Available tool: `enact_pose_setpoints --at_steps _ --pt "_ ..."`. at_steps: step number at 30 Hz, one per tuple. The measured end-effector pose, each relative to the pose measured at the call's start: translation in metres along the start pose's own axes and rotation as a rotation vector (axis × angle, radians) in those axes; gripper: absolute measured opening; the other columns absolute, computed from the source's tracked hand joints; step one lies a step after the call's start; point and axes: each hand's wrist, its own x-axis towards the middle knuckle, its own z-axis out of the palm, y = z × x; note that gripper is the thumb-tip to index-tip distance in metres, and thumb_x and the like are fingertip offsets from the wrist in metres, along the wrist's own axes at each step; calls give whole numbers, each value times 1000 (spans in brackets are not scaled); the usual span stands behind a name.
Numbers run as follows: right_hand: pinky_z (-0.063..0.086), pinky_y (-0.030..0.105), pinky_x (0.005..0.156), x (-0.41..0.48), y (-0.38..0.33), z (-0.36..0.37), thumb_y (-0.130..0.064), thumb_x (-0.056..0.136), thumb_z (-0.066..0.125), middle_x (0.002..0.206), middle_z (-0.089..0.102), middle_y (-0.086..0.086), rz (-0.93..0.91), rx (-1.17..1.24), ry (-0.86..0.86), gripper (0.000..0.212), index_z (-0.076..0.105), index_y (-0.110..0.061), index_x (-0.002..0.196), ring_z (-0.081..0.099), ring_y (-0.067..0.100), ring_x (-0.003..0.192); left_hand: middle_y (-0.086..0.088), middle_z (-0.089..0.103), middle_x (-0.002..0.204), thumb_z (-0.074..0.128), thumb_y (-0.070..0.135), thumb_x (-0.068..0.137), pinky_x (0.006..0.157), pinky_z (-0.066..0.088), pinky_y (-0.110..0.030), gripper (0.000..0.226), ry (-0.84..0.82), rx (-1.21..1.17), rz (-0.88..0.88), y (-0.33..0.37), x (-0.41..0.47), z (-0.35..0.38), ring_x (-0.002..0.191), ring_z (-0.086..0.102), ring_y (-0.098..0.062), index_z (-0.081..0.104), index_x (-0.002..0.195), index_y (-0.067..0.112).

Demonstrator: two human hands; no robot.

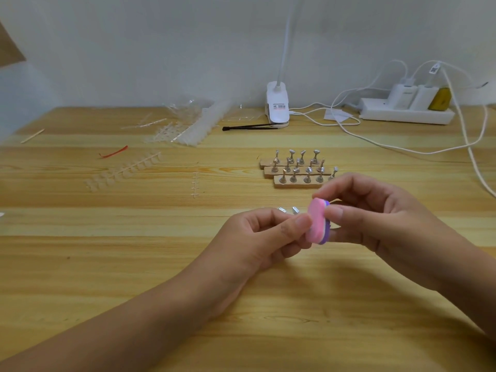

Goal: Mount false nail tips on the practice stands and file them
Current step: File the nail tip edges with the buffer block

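A pink and purple nail file block (317, 220) is held upright above the wooden table, between my two hands. My right hand (375, 210) grips it with thumb and curled fingers. My left hand (265, 234) pinches something small against the pink face; the item itself is hidden by my fingertips. Two small silver stand heads (288, 210) peek out just behind my left fingers. Three wooden bars with several silver practice stands (298, 167) sit further back on the table. Strips of clear false nail tips (123, 171) lie to the left.
A heap of clear tip strips and plastic wrapping (185, 124) lies at the back. A white clip lamp (277, 107), a black tool (249, 127), a power strip with chargers (408, 108) and trailing white cables (402, 149) occupy the back right. A red strip (114, 153) lies left.
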Motion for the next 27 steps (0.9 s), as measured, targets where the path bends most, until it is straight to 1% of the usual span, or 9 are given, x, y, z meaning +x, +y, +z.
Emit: enact_pose_setpoints --at_steps 4,7,9,11,14,16,20,24,27 --pt "57 26 72 -1 -5 -1 -41 64 87 85 72 8 15 -27 -45 41 70 -15 92 72 21 78 2 72 81 78 41 68 84 53 -24 20 -14 51 34 -4 -1 0 78 62 -10 76 77 23" --pt "57 26 70 -1 -3 -3 -30 70 83 83 72 8 -3 -20 -5 28 70 -15 90 71 21 76 3 72 79 78 40 68 82 53 -23 20 -13 53 39 -4 -1 0 76 62 -8 77 78 22" --pt "57 26 70 -2 -4 -2 -26 72 81 87 72 9 22 -20 -82 24 70 -15 91 71 20 78 2 73 81 78 40 68 87 55 -27 21 -9 51 36 -5 0 0 79 65 -9 76 79 22" --pt "57 28 72 -3 -4 -1 -29 72 84 92 72 13 47 -22 -156 30 69 -13 92 71 21 82 0 74 85 77 40 69 95 55 -32 20 -1 32 34 -5 0 -1 85 68 -12 76 78 22" --pt "57 29 75 0 -1 -4 -35 67 86 90 72 11 0 -2 -48 40 69 -12 95 71 23 82 0 73 85 78 39 69 91 56 -28 20 8 6 32 -5 1 -1 87 67 -13 75 77 21" --pt "57 30 76 1 0 -6 -38 65 87 90 71 9 -5 11 -6 45 69 -12 96 71 23 84 -2 74 88 78 40 68 95 55 -30 21 10 24 29 -6 1 -1 91 66 -17 76 79 22" --pt "58 31 74 -1 -3 -4 -32 68 86 94 71 13 45 -1 -138 37 69 -13 95 71 24 86 -4 73 90 79 39 70 100 53 -39 20 28 3 27 -5 1 0 90 66 -17 77 80 22" --pt "58 30 74 1 -2 -5 -39 64 87 86 71 5 -22 -16 -7 42 69 -15 93 71 19 81 -4 74 89 78 31 75 92 56 -30 10 51 -7 16 -5 1 1 91 68 -17 76 78 21" --pt "58 30 71 -1 -3 -2 -36 63 89 90 70 7 12 -17 -92 38 69 -16 89 71 20 82 -3 74 91 79 33 72 94 56 -32 13 48 -12 33 -4 0 2 90 69 -15 76 80 22"
